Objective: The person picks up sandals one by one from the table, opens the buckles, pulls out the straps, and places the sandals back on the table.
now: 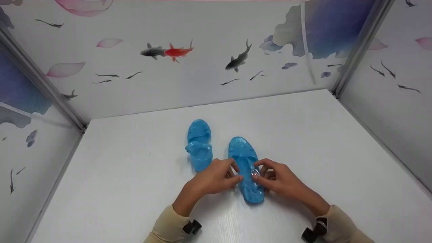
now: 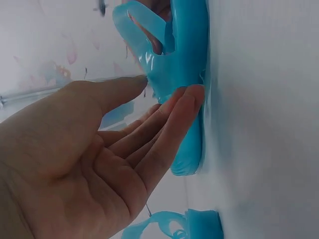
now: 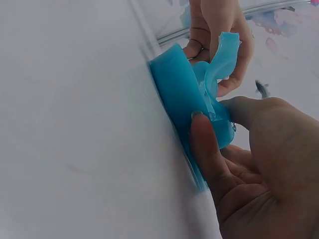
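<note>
A pair of glossy blue jelly sandals lies on the white table. The nearer sandal (image 1: pixel 248 189) sits between both hands, its toe pointing away. My left hand (image 1: pixel 217 177) is at its left side; in the left wrist view the fairly straight fingers (image 2: pixel 167 129) rest along the sole edge while the thumb reaches toward the strap (image 2: pixel 159 74). From the other side my right hand (image 1: pixel 278 177) pinches the sandal's side near a shiny clear piece (image 1: pixel 255 171). One finger (image 3: pixel 204 144) presses the outer sole and the thumb tip goes behind the upper.
The second blue sandal (image 1: pixel 199 130) lies farther back and left, its strap folded over its middle. White panels (image 1: pixel 202 84) with painted fish and petals stand at the back and both sides of the table (image 1: pixel 135 189), joined by metal corner posts (image 1: pixel 357 50).
</note>
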A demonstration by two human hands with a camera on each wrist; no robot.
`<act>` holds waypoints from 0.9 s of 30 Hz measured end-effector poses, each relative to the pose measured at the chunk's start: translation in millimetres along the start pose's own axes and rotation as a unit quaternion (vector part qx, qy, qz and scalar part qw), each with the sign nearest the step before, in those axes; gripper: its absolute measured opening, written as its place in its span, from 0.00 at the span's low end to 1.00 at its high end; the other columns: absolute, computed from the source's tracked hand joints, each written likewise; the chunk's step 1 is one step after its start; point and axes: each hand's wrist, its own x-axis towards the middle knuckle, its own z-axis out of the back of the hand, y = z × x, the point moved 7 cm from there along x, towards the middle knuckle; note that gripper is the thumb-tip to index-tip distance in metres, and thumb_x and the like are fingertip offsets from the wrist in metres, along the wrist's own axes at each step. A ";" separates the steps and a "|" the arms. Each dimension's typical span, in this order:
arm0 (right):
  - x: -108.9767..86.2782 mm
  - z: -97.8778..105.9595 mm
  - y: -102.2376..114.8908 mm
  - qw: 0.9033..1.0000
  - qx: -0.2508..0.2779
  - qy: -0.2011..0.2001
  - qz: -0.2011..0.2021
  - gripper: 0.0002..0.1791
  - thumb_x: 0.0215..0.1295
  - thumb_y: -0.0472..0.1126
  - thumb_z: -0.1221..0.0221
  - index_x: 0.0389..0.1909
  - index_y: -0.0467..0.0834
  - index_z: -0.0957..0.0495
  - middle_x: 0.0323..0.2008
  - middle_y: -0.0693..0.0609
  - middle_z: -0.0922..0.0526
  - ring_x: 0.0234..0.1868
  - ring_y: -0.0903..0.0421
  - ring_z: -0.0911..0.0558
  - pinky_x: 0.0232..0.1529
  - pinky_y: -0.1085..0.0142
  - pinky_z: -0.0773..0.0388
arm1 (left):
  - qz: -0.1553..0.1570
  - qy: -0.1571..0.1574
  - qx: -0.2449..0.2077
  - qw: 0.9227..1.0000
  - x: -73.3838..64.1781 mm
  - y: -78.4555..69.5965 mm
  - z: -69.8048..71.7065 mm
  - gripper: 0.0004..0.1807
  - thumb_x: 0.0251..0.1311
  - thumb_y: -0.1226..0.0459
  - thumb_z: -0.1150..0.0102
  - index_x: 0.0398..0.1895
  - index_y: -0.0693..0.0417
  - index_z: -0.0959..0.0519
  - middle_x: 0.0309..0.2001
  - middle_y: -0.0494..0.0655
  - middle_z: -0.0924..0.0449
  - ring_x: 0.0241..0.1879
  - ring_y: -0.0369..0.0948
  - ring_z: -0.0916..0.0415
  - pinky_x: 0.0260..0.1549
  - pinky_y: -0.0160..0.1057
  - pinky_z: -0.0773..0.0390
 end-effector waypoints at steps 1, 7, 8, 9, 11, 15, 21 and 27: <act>1.2 0.7 1.0 1.000 -0.005 -0.004 0.005 0.21 0.75 0.52 0.31 0.61 0.47 0.20 0.37 0.49 0.15 0.33 0.59 0.13 0.36 0.68 0.13 | 0.001 0.002 -0.005 1.000 -0.5 -0.1 -0.3 0.20 0.75 0.51 0.33 0.60 0.51 0.22 0.45 0.46 0.08 0.38 0.35 0.11 0.40 0.35 0.11; 10.1 2.8 2.7 1.000 -0.018 -0.021 0.005 0.21 0.75 0.53 0.31 0.61 0.48 0.20 0.37 0.51 0.15 0.36 0.58 0.13 0.40 0.70 0.14 | 0.004 -0.021 -0.028 0.999 1.2 6.6 -0.2 0.21 0.75 0.51 0.33 0.61 0.49 0.28 0.55 0.52 0.09 0.50 0.43 0.09 0.49 0.42 0.09; 11.8 3.2 2.4 1.000 -0.018 -0.023 0.003 0.21 0.75 0.53 0.32 0.61 0.48 0.20 0.37 0.51 0.14 0.36 0.58 0.13 0.40 0.70 0.14 | 0.000 -0.029 -0.032 0.999 2.2 7.6 0.1 0.20 0.75 0.51 0.33 0.60 0.49 0.28 0.57 0.52 0.09 0.52 0.44 0.09 0.51 0.43 0.10; 13.2 3.8 2.3 0.999 -0.019 -0.026 0.002 0.21 0.75 0.53 0.32 0.61 0.48 0.20 0.37 0.51 0.14 0.35 0.58 0.13 0.39 0.70 0.14 | -0.005 -0.036 -0.035 0.999 3.1 8.3 0.3 0.20 0.75 0.52 0.33 0.59 0.49 0.28 0.57 0.53 0.10 0.53 0.45 0.09 0.52 0.44 0.10; 16.4 5.6 1.7 0.999 -0.020 -0.032 0.001 0.21 0.75 0.53 0.32 0.61 0.48 0.19 0.37 0.51 0.14 0.35 0.57 0.13 0.39 0.70 0.14 | -0.015 -0.050 -0.042 0.998 5.3 9.5 0.4 0.18 0.76 0.53 0.33 0.58 0.49 0.28 0.58 0.54 0.10 0.55 0.47 0.10 0.54 0.46 0.10; 23.2 9.1 0.1 0.999 -0.018 -0.042 0.008 0.20 0.76 0.51 0.32 0.62 0.48 0.20 0.37 0.51 0.15 0.36 0.57 0.14 0.39 0.70 0.15 | -0.019 -0.078 -0.058 0.995 9.7 11.3 0.4 0.17 0.76 0.54 0.34 0.57 0.49 0.27 0.58 0.53 0.10 0.57 0.46 0.10 0.56 0.46 0.11; 36.9 9.4 2.9 0.998 -0.016 -0.057 0.032 0.20 0.76 0.46 0.32 0.65 0.47 0.21 0.37 0.50 0.16 0.34 0.57 0.15 0.38 0.70 0.16 | -0.016 -0.134 -0.088 0.987 15.3 13.1 6.3 0.15 0.75 0.59 0.32 0.57 0.49 0.26 0.58 0.54 0.10 0.56 0.47 0.10 0.54 0.46 0.10; 55.2 9.6 3.3 0.996 -0.010 -0.079 0.034 0.23 0.76 0.43 0.31 0.67 0.49 0.22 0.37 0.49 0.18 0.32 0.56 0.17 0.36 0.71 0.19 | -0.011 -0.188 -0.098 0.977 20.7 17.7 13.6 0.13 0.73 0.65 0.31 0.54 0.48 0.23 0.60 0.54 0.11 0.58 0.48 0.10 0.57 0.46 0.12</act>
